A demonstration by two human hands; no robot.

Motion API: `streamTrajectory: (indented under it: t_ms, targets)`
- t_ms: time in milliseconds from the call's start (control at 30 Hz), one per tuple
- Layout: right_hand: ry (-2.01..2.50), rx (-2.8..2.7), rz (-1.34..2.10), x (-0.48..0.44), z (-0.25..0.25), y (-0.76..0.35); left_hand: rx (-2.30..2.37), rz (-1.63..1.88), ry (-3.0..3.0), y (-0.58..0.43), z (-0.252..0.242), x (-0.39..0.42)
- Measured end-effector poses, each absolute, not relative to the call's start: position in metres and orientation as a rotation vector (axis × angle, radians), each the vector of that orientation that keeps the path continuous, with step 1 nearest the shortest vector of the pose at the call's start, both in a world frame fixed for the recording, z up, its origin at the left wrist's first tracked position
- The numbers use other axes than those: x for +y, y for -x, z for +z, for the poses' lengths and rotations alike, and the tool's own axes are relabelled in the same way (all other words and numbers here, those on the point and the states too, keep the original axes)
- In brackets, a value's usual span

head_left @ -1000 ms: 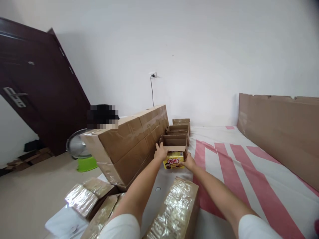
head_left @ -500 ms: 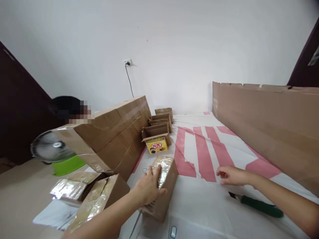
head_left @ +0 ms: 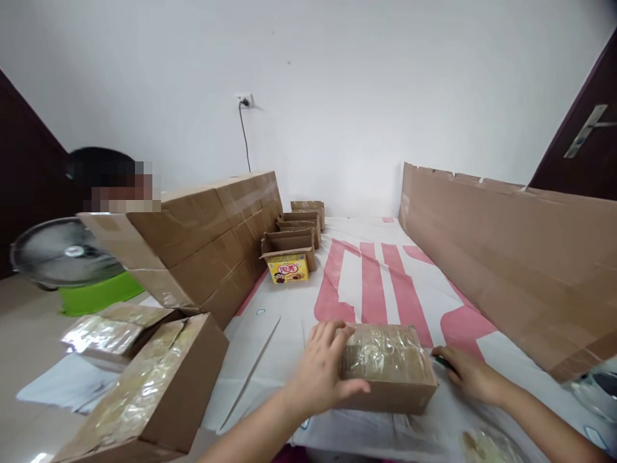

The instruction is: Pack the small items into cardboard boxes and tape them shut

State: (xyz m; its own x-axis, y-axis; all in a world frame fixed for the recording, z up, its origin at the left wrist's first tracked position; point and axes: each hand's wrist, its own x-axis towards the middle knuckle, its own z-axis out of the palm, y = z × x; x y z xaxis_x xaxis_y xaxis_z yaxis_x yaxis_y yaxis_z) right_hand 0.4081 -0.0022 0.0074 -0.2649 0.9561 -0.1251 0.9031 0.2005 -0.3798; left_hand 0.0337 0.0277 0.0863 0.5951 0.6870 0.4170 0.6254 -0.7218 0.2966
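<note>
A taped cardboard box [head_left: 385, 370] lies lengthwise across the white sheet in front of me, shiny clear tape over its top. My left hand [head_left: 325, 366] grips its left end, fingers at the far corner and thumb along the near side. Just beyond the right end, my right hand [head_left: 470, 373] is closed around a utility knife [head_left: 446, 364]. Only a bit of its dark green body shows; the blade is hidden.
Taped boxes [head_left: 139, 386] stand at lower left, near a fan [head_left: 72, 251] on a green base. Large stacked cartons [head_left: 207, 238] and a cardboard panel [head_left: 491, 257] flank the sheet. Open boxes [head_left: 289, 241] and a yellow printed box [head_left: 288, 269] sit farther back. A person's head shows behind the cartons.
The box has turned from pointing away to lying crosswise and shifted right, with my left hand at its end. My right hand has taken hold of the utility knife. The view has shifted.
</note>
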Motion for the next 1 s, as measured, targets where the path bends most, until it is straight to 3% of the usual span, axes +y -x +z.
streamTrajectory:
  t_ms: [167,333,567,867,1000]
  targets:
    - [1.889,-2.1,0.342,0.005,0.072,-0.396,1.144,1.189,-2.567,-0.009,0.047,0.007]
    - [1.515,-2.575,0.393,0.016,0.139,-0.295,1.227,1.391,-2.376,-0.018,0.02,0.0]
    - [1.287,-3.051,0.015,0.035,0.139,-0.208,1.262,1.413,-2.308,-0.02,0.005,0.0]
    - [1.792,-3.15,-0.114,0.011,0.157,-0.27,1.29,1.437,-2.419,-0.017,0.007,0.003]
    - [1.688,-3.153,-0.193,-0.003,0.163,-0.303,1.286,1.423,-2.397,-0.016,0.006,0.001]
